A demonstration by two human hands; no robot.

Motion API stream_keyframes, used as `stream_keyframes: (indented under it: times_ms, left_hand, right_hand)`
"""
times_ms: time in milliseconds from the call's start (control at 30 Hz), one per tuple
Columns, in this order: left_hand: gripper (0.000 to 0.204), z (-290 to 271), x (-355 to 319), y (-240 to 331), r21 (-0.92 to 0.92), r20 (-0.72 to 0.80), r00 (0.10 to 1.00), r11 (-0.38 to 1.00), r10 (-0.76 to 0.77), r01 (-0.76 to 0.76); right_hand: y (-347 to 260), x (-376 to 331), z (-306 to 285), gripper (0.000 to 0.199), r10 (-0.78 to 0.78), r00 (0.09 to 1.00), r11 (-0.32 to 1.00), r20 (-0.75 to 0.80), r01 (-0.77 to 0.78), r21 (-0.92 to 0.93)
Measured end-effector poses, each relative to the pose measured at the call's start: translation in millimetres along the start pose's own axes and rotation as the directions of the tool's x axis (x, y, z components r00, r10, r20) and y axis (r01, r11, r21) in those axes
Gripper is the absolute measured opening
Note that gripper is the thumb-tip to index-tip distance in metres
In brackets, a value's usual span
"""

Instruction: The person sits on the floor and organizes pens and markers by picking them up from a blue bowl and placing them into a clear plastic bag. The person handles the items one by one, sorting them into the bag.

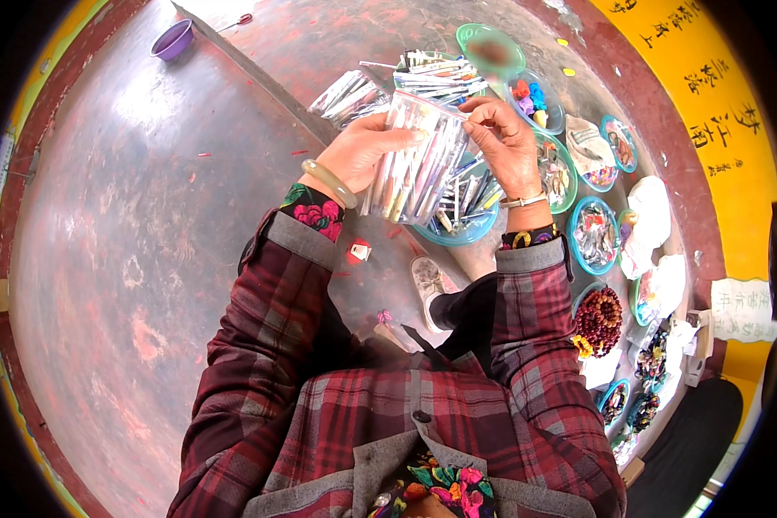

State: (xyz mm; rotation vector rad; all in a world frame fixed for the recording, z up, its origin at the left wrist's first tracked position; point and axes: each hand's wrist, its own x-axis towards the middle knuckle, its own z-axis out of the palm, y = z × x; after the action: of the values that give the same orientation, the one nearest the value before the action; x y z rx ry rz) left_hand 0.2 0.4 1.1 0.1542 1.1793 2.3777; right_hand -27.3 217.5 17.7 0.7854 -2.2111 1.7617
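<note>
A clear zip bag [419,164] full of slim pens is held up in front of me. My left hand [358,154] grips its left side, thumb lying across the front. At the bag's upper right corner, the fingers of my right hand [505,142] pinch the reddish top edge. Below the bag is a blue basket [462,235] with loose pens in it, partly hidden by the bag. Just beyond my hands, more packed pens [440,76] lie over a green basket, and another clear bag of pens [347,99] rests to the left.
Several baskets stand to the right, among them a blue one [594,235] of small packets and one with dark red beads [597,321]. A green basin [490,50] stands at the back. A purple basin [173,40] sits far left. My shoe [430,289] is below the pens.
</note>
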Motion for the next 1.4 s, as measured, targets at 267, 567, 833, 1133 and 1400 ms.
stream_keyframes:
  times_ms: [267,567,833,1133,1400]
  left_hand:
    - [0.026,9.8,-1.9,3.4,0.113,0.012,0.993,0.987,0.117,-0.117]
    - [0.035,10.9,-4.5,7.1,0.117,0.085,0.988,0.984,0.127,-0.136]
    - [0.032,18.6,-4.9,3.9,0.183,0.050,0.980,0.963,0.194,-0.200]
    - [0.028,5.5,-4.8,8.3,0.328,-0.056,0.944,0.899,0.324,-0.289]
    - [0.026,4.5,-4.6,10.3,0.306,-0.059,0.930,0.893,0.364,-0.330]
  right_hand:
    - [-6.3,-1.9,3.2,0.008,-0.007,0.999,0.997,-0.053,0.011,0.080]
    - [-13.4,-0.9,2.7,0.008,-0.069,0.997,0.987,-0.045,0.075,0.140]
    - [-12.0,-2.7,4.5,0.008,0.059,0.996,0.956,-0.073,-0.036,0.291]
    - [70.5,-5.3,-17.8,0.008,0.509,0.853,0.860,-0.120,-0.497,0.113]
    - [173.5,-78.8,41.5,0.021,0.611,0.663,0.589,0.433,-0.015,-0.808]
